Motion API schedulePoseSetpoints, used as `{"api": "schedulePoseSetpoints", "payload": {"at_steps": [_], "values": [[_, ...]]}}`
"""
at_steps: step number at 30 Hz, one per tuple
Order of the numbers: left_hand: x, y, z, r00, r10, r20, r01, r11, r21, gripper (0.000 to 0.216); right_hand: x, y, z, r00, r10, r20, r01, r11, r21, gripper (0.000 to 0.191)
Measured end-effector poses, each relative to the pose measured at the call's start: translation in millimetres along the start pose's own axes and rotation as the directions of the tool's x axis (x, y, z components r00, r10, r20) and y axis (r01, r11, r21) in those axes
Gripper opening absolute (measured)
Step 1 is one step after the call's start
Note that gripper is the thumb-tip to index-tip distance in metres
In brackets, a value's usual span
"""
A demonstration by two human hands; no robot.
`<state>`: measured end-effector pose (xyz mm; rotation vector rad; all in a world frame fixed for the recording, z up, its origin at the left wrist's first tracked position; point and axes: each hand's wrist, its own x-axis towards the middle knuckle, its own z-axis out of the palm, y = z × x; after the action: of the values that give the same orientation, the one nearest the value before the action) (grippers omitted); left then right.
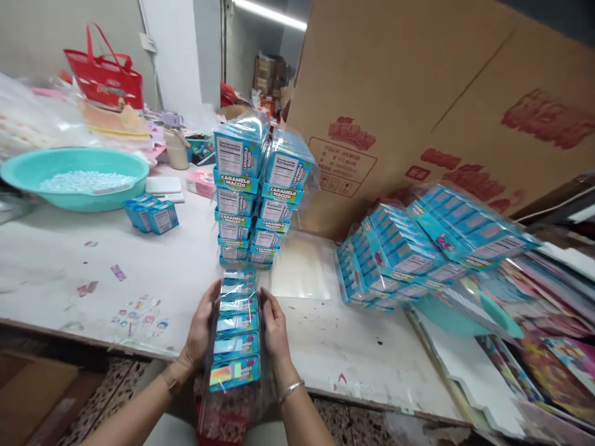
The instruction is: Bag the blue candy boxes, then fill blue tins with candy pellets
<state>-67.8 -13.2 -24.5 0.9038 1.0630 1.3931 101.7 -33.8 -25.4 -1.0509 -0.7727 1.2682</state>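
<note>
A row of blue candy boxes (pixel 236 323) in a clear plastic bag lies lengthwise at the table's front edge, the bag's loose end hanging toward me. My left hand (pixel 201 325) is wrapped along the left side of the bagged row. On its right side, my right hand (pixel 275 327) presses with curved fingers, so the row is held between both palms. Just beyond its far end rise two stacks of blue display boxes (pixel 233 204), wrapped in clear film and lettered "CARAMELO MACIZO".
More wrapped blue display boxes (pixel 400 248) lean in a tilted pile at the right, before a large cardboard carton (pixel 395 80). A turquoise basin (pixel 74 195) of small pale pieces stands left, near a few loose blue boxes (pixel 152 214). Clear plastic sheets (pixel 302 266) lie mid-table.
</note>
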Motion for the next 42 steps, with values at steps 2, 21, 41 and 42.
{"api": "schedulePoseSetpoints", "payload": {"at_steps": [2,21,41,42], "values": [[15,5,1,0.995,-0.031,-0.094,0.025,0.998,-0.065,0.063,16,-2,0,0.996,-0.057,-0.073,0.052,0.996,-0.068,0.057],[44,20,40,0.97,-0.006,-0.245,0.022,0.998,0.061,0.036,77,-14,21,0.995,-0.098,0.025,0.1,0.984,-0.149,0.044],[61,23,24,0.998,-0.013,0.067,0.008,0.998,0.066,0.036,113,-41,-1,0.916,0.118,0.383,-0.191,0.969,0.158,0.03],[63,23,22,0.996,-0.01,0.09,0.004,0.998,0.069,0.038,116,-41,0,0.932,0.115,0.344,-0.184,0.968,0.173,0.029]]}}
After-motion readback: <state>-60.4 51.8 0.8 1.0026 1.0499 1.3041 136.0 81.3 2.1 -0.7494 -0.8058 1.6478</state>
